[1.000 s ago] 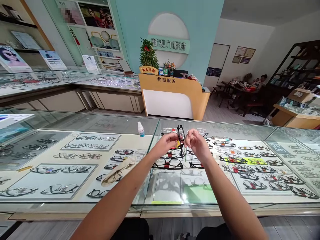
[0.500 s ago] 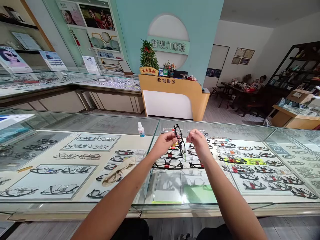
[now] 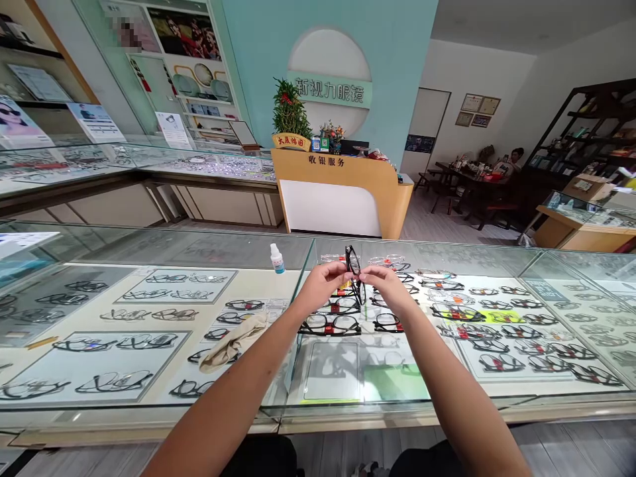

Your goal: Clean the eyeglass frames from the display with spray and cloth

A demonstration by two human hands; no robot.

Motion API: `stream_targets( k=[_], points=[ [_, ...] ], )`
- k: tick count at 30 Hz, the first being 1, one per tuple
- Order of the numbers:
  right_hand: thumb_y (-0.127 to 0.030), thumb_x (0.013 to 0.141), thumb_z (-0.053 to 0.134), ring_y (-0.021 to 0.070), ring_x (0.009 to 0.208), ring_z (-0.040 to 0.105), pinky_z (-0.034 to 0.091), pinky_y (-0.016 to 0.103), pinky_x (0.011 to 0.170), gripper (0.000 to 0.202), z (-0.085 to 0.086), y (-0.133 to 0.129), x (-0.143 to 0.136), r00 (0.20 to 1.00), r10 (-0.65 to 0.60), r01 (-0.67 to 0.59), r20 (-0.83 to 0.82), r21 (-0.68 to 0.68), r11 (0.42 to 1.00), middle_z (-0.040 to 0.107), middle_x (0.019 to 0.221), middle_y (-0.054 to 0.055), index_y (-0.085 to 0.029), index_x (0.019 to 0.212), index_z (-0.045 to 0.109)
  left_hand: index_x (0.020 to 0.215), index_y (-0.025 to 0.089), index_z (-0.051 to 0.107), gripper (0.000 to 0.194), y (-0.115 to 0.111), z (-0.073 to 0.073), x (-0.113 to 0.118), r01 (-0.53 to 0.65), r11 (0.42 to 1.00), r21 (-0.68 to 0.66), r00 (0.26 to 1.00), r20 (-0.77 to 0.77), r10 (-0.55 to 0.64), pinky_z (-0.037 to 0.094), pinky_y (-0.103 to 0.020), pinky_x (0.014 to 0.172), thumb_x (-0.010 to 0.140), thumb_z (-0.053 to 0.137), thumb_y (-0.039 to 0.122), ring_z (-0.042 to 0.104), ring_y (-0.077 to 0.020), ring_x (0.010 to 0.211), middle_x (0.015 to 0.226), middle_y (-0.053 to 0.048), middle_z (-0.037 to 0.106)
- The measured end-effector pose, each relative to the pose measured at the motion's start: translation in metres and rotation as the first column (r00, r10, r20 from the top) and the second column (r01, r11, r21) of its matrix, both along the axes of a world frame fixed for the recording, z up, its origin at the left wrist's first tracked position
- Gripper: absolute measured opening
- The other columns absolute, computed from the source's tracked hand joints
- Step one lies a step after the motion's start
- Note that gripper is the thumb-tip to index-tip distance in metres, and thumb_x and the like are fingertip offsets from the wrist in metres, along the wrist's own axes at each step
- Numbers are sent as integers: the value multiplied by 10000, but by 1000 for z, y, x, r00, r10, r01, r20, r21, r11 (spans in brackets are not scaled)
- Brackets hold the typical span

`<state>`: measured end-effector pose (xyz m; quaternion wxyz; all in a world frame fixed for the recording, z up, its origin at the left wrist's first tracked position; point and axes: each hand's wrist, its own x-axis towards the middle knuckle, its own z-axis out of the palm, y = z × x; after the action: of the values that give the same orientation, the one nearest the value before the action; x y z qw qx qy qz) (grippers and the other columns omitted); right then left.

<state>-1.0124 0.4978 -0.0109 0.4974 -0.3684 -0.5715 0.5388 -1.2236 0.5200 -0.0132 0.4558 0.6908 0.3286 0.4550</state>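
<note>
A pair of black-framed eyeglasses (image 3: 353, 260) is held turned on end, one lens above the other, over the glass display counter (image 3: 293, 419). My left hand (image 3: 322, 283) pinches it near its middle from the left. From the right, the fingertips of my right hand (image 3: 386, 286) are closed at the middle of the same frame. My fingers hide part of the eyeglasses there. On the counter to the left of my hands stands a small white bottle (image 3: 277, 259) with blue at its base. A crumpled beige cloth (image 3: 232, 343) lies near my left forearm.
Under the counter glass lie rows of eyeglasses (image 3: 330, 324), several with red tags. A wooden cash desk (image 3: 342, 171) with a potted plant (image 3: 291, 112) stands beyond. At the far right, a person (image 3: 511, 162) sits by a dark table (image 3: 462, 175).
My right hand has moved left and its fingertips now meet the eyeglasses. My left hand keeps its pinch on them. The whole view has shifted slightly.
</note>
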Motion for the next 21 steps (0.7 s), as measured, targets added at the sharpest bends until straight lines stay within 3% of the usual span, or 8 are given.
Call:
stream_targets(
  k=[4, 9, 11, 15, 18, 21],
  points=[
    [-445, 786, 864, 215, 925, 605, 400, 362, 962, 217, -3, 3, 4, 999, 35, -35, -34, -20, 999, 742, 885, 11, -240, 823, 804, 1056, 192, 780, 405, 1, 2, -4, 2, 999, 33, 1000, -30, -1, 565, -374, 914, 895, 760, 564, 732, -251, 995, 1039, -81, 800],
    [-406, 791, 850, 222, 941, 606, 390, 363, 969, 186, -3, 5, 9, 998, 34, -37, -54, -45, 998, 740, 875, 17, -234, 799, 779, 1189, 229, 761, 336, -1, 0, -8, -178, 960, 215, 962, -167, 216, 556, -392, 932, 974, 693, 478, 739, -257, 1051, 1159, -82, 804],
    [-381, 793, 832, 217, 930, 596, 381, 357, 953, 159, -3, 6, 11, 999, 28, -30, -46, -44, 999, 727, 868, 11, -233, 787, 774, 1236, 243, 738, 307, -2, -2, -9, -237, 904, 357, 917, -224, 329, 541, -397, 937, 1022, 633, 435, 736, -254, 1061, 1171, -74, 804],
    [-363, 803, 786, 205, 894, 569, 368, 348, 909, 139, -2, 8, 18, 1000, 11, -11, -14, -48, 999, 708, 860, 5, -229, 770, 761, 1186, 238, 721, 256, -2, -2, -14, -279, 716, 640, 775, -291, 561, 485, -418, 926, 1089, 516, 356, 725, -259, 1051, 1142, -65, 805],
    [-361, 796, 776, 208, 889, 571, 365, 355, 912, 137, 1, 7, 22, 999, 28, -26, 32, -56, 998, 708, 845, 3, -229, 771, 751, 1145, 226, 709, 251, -1, 0, -19, -283, 617, 735, 682, -298, 668, 447, -419, 866, 1105, 479, 317, 711, -260, 1017, 1101, -58, 798],
    [-363, 809, 764, 213, 893, 580, 361, 363, 919, 149, 4, 4, 24, 993, 74, -70, 96, -45, 997, 718, 837, 11, -221, 767, 744, 1120, 227, 698, 235, -1, 2, -21, -303, 581, 755, 646, -286, 708, 426, -417, 858, 1107, 479, 311, 694, -258, 1016, 1072, -47, 786]
  ],
)
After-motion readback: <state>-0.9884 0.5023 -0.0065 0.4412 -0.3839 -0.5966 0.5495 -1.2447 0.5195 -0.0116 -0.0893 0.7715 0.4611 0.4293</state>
